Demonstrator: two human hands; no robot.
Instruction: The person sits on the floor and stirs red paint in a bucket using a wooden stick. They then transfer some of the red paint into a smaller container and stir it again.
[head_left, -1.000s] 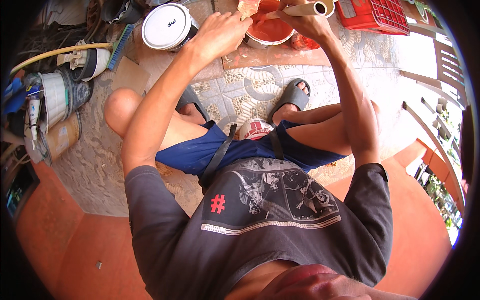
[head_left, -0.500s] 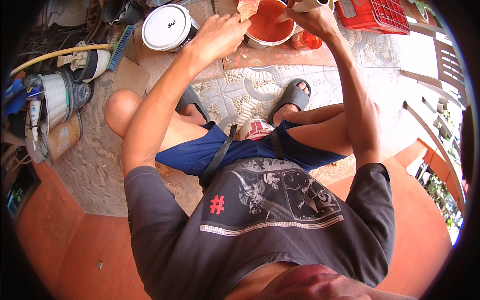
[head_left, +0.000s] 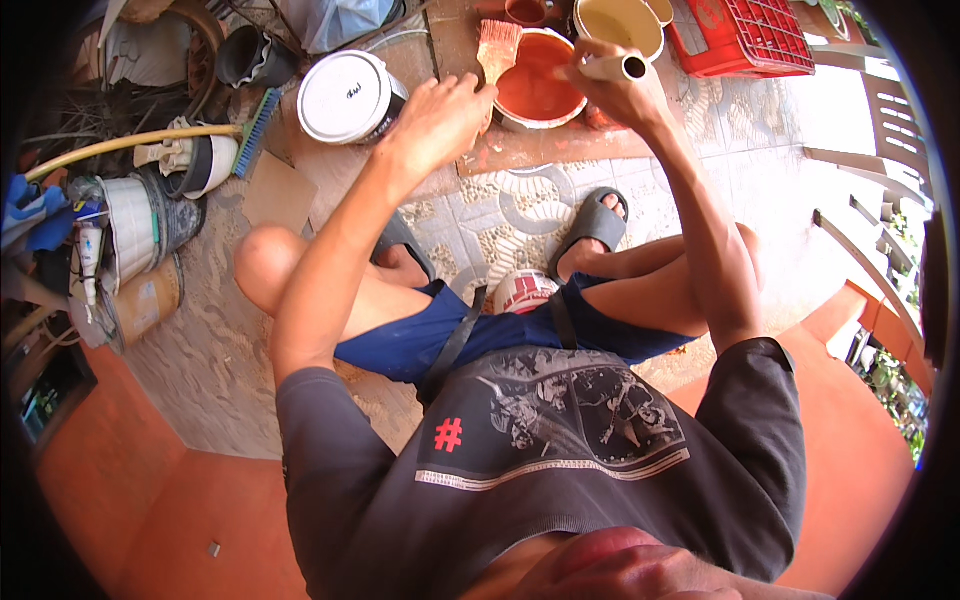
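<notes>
My left hand (head_left: 440, 118) is closed around the handle of a paintbrush (head_left: 498, 48). Its orange-stained bristles point away from me, at the left rim of a paint bucket (head_left: 541, 125) of orange paint. On the bucket's right side, my right hand (head_left: 622, 98) grips a cream hollow pipe (head_left: 606, 68), whose open end faces right. The pipe's other end is hidden by my fingers, so whether it touches the paint cannot be told. An orange-smeared cup (head_left: 600, 118) shows partly beneath my right hand.
A white-lidded tub (head_left: 345, 97) stands left of the paint. Beyond it on the right are a cream bucket (head_left: 655, 45) and a red crate (head_left: 745, 40). Pots and a blue-bristled broom (head_left: 256, 133) crowd the left. A small pail (head_left: 525, 292) sits between my legs.
The view has shifted, so everything sits lower and the cream bucket shows. The pipe has turned in my right hand, its open end now facing more towards me. The brush stays at the bucket's rim.
</notes>
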